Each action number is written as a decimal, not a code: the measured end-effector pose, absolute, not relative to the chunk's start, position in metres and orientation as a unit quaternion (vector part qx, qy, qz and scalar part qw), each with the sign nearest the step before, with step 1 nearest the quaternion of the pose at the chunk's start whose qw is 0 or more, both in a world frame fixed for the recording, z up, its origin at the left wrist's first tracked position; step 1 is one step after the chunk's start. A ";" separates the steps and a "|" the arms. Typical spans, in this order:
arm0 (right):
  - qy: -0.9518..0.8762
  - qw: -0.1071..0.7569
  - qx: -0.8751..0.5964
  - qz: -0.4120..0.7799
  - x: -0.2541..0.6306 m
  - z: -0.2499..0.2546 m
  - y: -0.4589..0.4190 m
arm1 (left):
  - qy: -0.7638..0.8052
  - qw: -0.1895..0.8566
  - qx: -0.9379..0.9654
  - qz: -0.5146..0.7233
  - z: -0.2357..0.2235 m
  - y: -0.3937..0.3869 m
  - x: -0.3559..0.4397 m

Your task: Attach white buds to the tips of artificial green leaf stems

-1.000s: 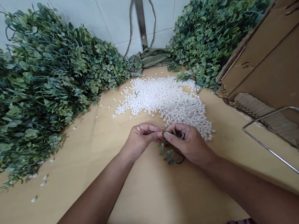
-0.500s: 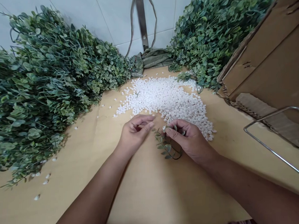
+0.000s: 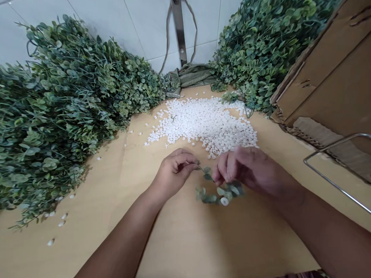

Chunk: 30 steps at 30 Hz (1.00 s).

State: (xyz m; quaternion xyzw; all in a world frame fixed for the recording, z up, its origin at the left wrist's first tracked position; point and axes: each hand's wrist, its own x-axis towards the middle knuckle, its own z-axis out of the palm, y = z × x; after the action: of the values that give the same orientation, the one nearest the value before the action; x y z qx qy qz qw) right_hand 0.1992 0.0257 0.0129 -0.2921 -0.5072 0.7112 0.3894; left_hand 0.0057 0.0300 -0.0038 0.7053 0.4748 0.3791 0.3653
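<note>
Between my hands is an artificial leaf sprig (image 3: 228,191) with small green leaves, bent into a curve, with one white cap-like piece (image 3: 224,201) on it. My left hand (image 3: 178,171) pinches one thin end of the sprig between thumb and fingertips. My right hand (image 3: 248,170), somewhat blurred, curls its fingers round the stem, and the leaves hang below them. Just beyond both hands, a spread of small white pieces (image 3: 201,119) like the one on the sprig covers the brown table surface (image 3: 174,245).
Heaped artificial greenery (image 3: 67,97) lies on the left, and another heap (image 3: 254,43) stands at the back right. A cardboard box (image 3: 338,76) and a bent metal rod (image 3: 340,186) are on the right. Dark green cloth (image 3: 196,75) lies by the tiled wall (image 3: 141,14).
My right hand has turned over and moved right, its fingers now curled downward. My left hand has taken the sprig's thin end, and the sprig has swung so its white piece hangs lower.
</note>
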 end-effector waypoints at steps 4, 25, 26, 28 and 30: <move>-0.533 0.399 -0.412 0.621 0.189 0.006 0.026 | 0.436 0.374 0.721 0.388 0.004 0.024 0.008; -0.654 0.348 -0.470 0.479 0.179 -0.007 0.022 | 0.596 0.127 0.752 0.249 -0.010 0.081 0.021; -0.647 0.352 -0.471 0.486 0.180 -0.006 0.023 | 0.593 0.117 0.757 0.248 -0.011 0.082 0.021; -0.638 0.360 -0.467 0.496 0.181 -0.005 0.024 | 0.592 0.134 0.746 0.274 -0.011 0.081 0.020; -0.634 0.367 -0.461 0.500 0.181 -0.004 0.025 | 0.595 0.216 0.700 0.332 -0.010 0.075 0.018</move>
State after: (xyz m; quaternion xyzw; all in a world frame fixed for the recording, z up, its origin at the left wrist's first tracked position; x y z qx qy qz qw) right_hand 0.1810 0.0246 -0.0039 -0.4610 -0.6341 0.5003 0.3674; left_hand 0.0180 0.0750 -0.0096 0.6998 0.5946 0.3317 0.2161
